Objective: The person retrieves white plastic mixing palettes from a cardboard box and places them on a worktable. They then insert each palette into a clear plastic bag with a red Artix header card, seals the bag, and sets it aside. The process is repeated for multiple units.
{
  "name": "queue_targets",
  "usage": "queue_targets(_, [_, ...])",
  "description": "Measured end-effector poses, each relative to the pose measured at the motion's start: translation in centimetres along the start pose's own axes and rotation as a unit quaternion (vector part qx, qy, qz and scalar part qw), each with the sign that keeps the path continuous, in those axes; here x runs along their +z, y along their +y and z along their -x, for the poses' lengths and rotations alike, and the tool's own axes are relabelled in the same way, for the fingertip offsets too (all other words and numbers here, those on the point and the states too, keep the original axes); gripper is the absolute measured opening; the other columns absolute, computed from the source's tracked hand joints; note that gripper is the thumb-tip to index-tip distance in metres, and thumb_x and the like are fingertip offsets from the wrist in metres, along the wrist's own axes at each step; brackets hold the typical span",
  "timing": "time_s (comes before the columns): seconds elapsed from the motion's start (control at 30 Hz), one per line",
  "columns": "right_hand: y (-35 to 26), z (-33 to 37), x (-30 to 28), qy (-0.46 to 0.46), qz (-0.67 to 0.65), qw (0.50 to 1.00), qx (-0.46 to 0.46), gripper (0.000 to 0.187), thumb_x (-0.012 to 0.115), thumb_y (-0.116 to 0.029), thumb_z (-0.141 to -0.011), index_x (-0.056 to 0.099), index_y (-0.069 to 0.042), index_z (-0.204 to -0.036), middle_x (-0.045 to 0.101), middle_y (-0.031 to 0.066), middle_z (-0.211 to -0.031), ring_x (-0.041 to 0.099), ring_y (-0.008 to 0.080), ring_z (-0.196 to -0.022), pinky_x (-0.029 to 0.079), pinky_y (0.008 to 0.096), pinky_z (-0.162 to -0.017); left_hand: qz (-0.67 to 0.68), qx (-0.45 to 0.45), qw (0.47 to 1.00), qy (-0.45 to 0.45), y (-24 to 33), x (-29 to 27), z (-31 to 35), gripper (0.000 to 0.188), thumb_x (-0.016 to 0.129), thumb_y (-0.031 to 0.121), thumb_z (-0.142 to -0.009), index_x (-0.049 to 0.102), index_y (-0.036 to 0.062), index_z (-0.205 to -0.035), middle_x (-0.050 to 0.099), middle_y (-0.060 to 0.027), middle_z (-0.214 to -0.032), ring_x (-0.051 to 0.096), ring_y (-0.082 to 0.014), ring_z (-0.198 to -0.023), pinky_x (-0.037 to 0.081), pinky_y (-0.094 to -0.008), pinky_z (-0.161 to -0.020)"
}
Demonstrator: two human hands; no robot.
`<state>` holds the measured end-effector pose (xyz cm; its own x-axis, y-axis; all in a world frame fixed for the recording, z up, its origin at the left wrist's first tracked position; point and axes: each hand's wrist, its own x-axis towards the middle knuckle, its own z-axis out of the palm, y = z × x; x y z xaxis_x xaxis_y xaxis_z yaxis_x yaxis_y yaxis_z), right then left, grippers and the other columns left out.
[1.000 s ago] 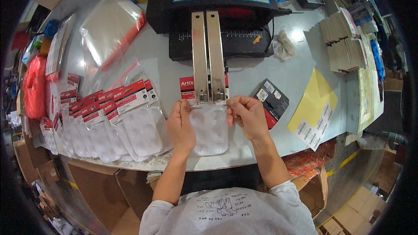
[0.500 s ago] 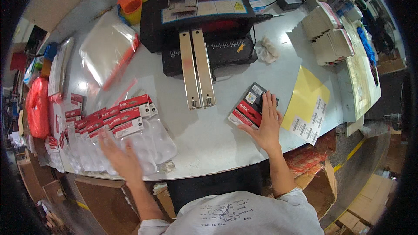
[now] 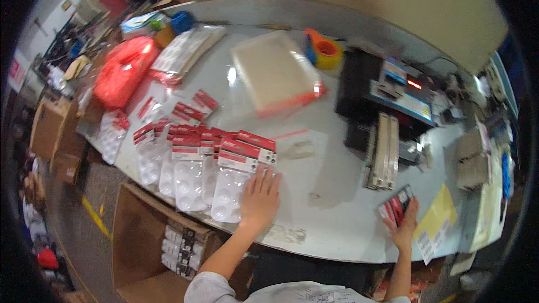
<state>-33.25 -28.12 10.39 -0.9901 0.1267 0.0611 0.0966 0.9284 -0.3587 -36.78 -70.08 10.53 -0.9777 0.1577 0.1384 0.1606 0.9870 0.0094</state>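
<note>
My left hand (image 3: 261, 199) lies with its fingers stretched out at the right edge of a group of white plastic paint palettes (image 3: 190, 182). These are in clear bags with red and white header cards (image 3: 238, 157), and several overlap at the table's front left. The fingertips touch the lower edge of the rightmost card. My right hand (image 3: 403, 224) rests over a small stack of red and black cards (image 3: 397, 205), thumb and fingers apart. Its palm hides part of the stack.
A black machine (image 3: 359, 84) with a red display and two metal rails (image 3: 383, 151) stands at the right. Clear bags (image 3: 275, 70), a tape roll (image 3: 327, 55) and a red bundle (image 3: 126, 70) lie farther back. A yellow sheet (image 3: 441, 210) with labels is at the right.
The view has swung to the left. My left hand has come down from a blurred reach onto the palettes' right edge. My right hand stays on the card stack.
</note>
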Motion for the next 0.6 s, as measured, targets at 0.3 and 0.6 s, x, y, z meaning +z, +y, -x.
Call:
queue_targets(0.3, [1.1, -1.2, 1.3, 0.003, 0.023, 0.998, 0.057, 0.109, 0.068, -0.057, -0.068, 0.013, -0.005, -0.146, 0.015, 0.0173, -0.152, 0.012, 0.035, -0.14, 0.015, 0.0533, -0.107, -0.041, 0.032, 0.998, -0.023, -6.2, -0.8, 0.7, 0.049, 0.055, 0.022, -0.08, 0.049, 0.0146, -0.128, 0.038, -0.0089, -0.142, 0.031, -0.0278, -0.134, 0.027, -0.0418, -0.105])
queue_targets(0.6, [2.7, 0.7, 1.6, 0.036, -0.026, 0.996, 0.075, 0.106, 0.072, -0.052, -0.065, 0.021, -0.005, -0.145, 0.022, 0.0162, -0.15, 0.017, 0.0292, -0.14, 0.013, 0.0485, -0.106, -0.052, 0.036, 0.99, -0.125, -16.0, 1.3, 3.6, 0.053, 0.055, 0.022, -0.079, 0.047, 0.0097, -0.13, 0.04, -0.0154, -0.139, 0.036, -0.0314, -0.129, 0.028, -0.0465, -0.105])
